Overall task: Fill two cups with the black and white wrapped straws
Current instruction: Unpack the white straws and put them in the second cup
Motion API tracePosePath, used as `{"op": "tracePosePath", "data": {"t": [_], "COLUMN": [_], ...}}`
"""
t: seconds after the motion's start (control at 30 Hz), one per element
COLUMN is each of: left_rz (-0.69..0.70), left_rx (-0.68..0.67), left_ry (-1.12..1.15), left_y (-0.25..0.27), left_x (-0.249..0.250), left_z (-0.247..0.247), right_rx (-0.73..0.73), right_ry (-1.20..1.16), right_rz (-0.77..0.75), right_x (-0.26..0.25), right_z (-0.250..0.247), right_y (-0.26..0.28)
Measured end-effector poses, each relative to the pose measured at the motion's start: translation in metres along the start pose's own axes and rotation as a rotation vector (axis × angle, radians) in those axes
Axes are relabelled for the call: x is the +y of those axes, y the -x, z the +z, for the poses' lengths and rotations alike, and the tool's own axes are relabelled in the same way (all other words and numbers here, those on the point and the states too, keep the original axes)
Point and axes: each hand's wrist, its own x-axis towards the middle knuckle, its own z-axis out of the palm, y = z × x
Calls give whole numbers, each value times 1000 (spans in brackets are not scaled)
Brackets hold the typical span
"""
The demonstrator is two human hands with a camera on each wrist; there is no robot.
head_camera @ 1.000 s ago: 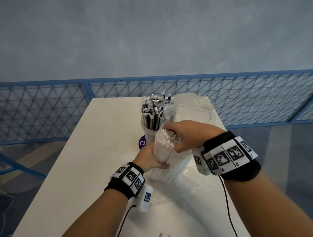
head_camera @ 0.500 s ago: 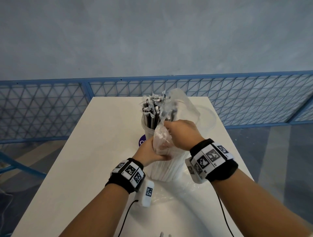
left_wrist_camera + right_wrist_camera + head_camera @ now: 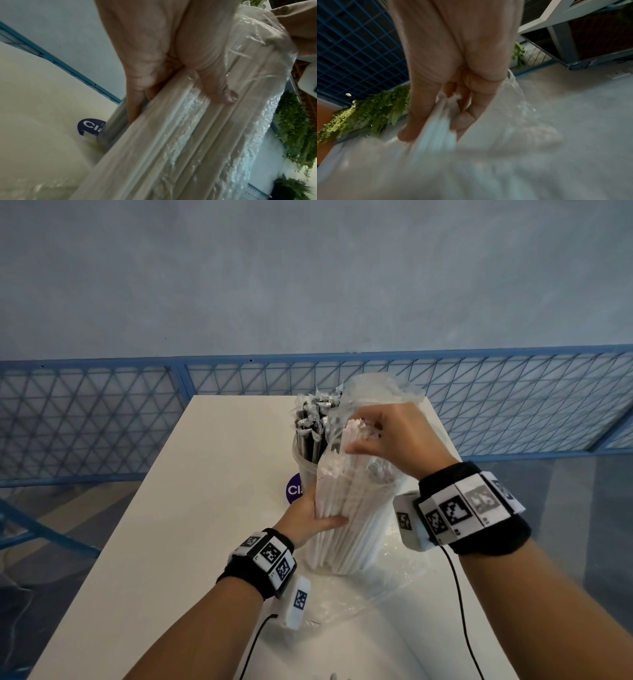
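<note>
A clear plastic bag [image 3: 346, 529] packed with white wrapped straws stands upright on the white table [image 3: 191, 508]. My left hand [image 3: 308, 517] grips its side, thumb across the front [image 3: 221, 93]. My right hand [image 3: 383, 436] is at the bag's mouth and pinches the tops of a few white straws [image 3: 356, 428], which stand above the rest; they show between its thumb and fingers in the right wrist view [image 3: 443, 121]. Just behind the bag, a clear cup [image 3: 305, 470] holds several black wrapped straws [image 3: 310, 433]. Whether a second cup is on the table is hidden.
A round purple sticker [image 3: 293, 489] lies on the table left of the cup, also visible as a sticker [image 3: 90, 127] in the left wrist view. Loose clear plastic [image 3: 394, 573] spreads on the table near me. A blue mesh fence [image 3: 102, 419] runs behind the table.
My right hand has risen from the bag's mouth, drawing a few white straws upward. The left hand keeps its hold on the bag's side.
</note>
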Motion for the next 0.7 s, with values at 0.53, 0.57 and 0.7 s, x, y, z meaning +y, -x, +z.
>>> {"op": "tracePosePath", "data": {"t": [0.53,0.57,0.7], "left_rz": [109,112,93], "left_rx": [-35,-42,-35], "left_ry": [-142,-145,-116], "left_y": [-1,-1,-2], "left_x": [9,9,12], "left_z": [1,0,-3], "right_rx": [-384,-393,-220], "right_ry": [-13,15,94], "right_rz": [226,219,140], "right_x": [25,24,18], "right_z": [18,19,36], "right_y": [12,12,13]}}
